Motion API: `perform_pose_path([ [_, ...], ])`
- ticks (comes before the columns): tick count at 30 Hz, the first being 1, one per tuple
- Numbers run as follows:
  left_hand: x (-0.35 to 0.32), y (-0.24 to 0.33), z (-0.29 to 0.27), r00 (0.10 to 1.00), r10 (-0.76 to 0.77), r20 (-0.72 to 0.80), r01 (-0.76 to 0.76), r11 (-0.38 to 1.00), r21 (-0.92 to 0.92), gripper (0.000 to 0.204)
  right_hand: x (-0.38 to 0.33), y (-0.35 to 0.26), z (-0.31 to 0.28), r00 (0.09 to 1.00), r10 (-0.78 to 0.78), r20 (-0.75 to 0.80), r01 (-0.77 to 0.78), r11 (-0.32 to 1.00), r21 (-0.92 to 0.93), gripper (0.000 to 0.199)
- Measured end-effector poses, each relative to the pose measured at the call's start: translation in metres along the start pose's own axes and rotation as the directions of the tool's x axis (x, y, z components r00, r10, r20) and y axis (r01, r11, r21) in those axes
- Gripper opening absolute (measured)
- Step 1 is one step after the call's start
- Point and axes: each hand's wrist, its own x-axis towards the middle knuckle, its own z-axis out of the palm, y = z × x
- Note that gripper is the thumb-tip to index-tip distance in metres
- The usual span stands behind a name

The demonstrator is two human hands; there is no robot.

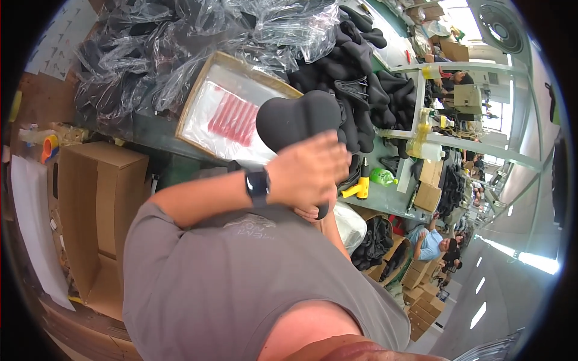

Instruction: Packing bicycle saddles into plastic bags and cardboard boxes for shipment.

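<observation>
A black padded bicycle saddle (295, 120) is held in front of my chest, its wide end upward and its narrow nose (323, 210) down near my shirt. My right hand (307, 212) is closed around the nose, mostly hidden behind my other arm. Across the saddle's middle lies my left hand (310, 168), fingers stretched out and partly blurred; a dark watch is on that wrist. Just behind the saddle sits a shallow cardboard box (201, 81) lined with clear plastic, with red-striped pieces (233, 117) in it.
More black saddles (361, 90) are heaped beyond, beside plastic-wrapped ones (198, 36). A yellow and black handheld tool (360, 185) and a green bottle (382, 176) are on the green bench to the right. An open carton (87, 222) stands left. Another person (428, 240) works farther off.
</observation>
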Motion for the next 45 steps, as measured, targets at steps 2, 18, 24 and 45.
perform_pose_path([
  [2, 0.014, -0.047, -0.031, 0.966, -0.088, -0.241, 0.126, 0.981, 0.148, 0.05, 0.018, 0.018, 0.045, 0.898, -0.123, -0.423, 0.16, 0.986, 0.053, 0.082],
  [18, -0.05, -0.14, 0.033, 0.544, -0.808, 0.225, 0.628, 0.215, -0.748, 0.048, -0.022, 0.04, 0.027, 0.667, -0.261, -0.698, -0.218, 0.828, -0.517, 0.083],
  [24, -0.093, -0.198, 0.104, 0.533, -0.846, -0.011, 0.755, 0.482, -0.445, 0.045, -0.089, 0.046, 0.108, 0.488, -0.162, -0.858, -0.638, 0.604, -0.477, 0.088],
  [45, -0.12, -0.168, 0.252, 0.468, -0.867, 0.172, 0.88, 0.475, 0.001, 0.028, -0.194, 0.061, 0.054, 0.062, -0.492, -0.868, -0.856, 0.422, -0.3, 0.113],
])
